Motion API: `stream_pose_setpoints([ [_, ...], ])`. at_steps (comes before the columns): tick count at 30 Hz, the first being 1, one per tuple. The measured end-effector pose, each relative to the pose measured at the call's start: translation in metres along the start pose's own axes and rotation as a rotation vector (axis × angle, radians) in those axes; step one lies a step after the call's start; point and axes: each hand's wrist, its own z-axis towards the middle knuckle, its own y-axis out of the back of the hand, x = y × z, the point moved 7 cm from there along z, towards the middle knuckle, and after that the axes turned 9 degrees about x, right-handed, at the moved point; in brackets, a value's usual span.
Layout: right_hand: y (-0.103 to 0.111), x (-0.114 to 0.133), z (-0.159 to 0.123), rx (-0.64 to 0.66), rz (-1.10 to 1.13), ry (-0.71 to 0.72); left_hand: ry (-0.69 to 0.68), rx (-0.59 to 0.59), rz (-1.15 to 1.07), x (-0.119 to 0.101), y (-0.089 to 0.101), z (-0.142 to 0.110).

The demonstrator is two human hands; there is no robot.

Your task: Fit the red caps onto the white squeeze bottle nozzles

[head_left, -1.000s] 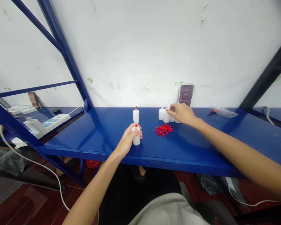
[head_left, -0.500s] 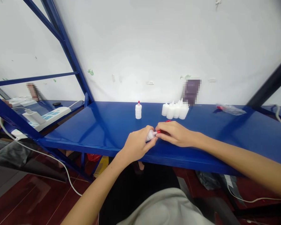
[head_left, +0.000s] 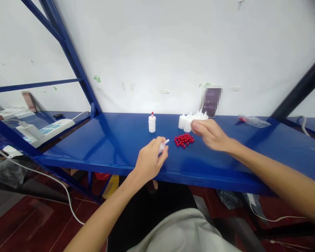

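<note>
White bottle is held in the person's left hand above the near part of the blue surface. It leans, its white nozzle pointing up and to the right, and that hand's grip is wrapped around the bottle's body, thumb on the near side. To the right, the right hand is raised, its grip pressed together, thumb against curled fingers; whether anything is pinched inside cannot be told. Between the hands lies a loose cluster of small red caps. Behind the right hand and partly hidden by it, a group of white bottles stands close together. Farther left, a bottle with a red cap stands upright, well apart from that group. A dark phone leans at the far wall, and a clear plastic bag lies at the far right.
</note>
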Motion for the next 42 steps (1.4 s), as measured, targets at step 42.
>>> stream_pose_setpoints([
  [42,0.000,-0.036,0.002,-0.046,-0.268,-0.231,0.026,0.145,0.125,-0.005,-0.007,0.003],
])
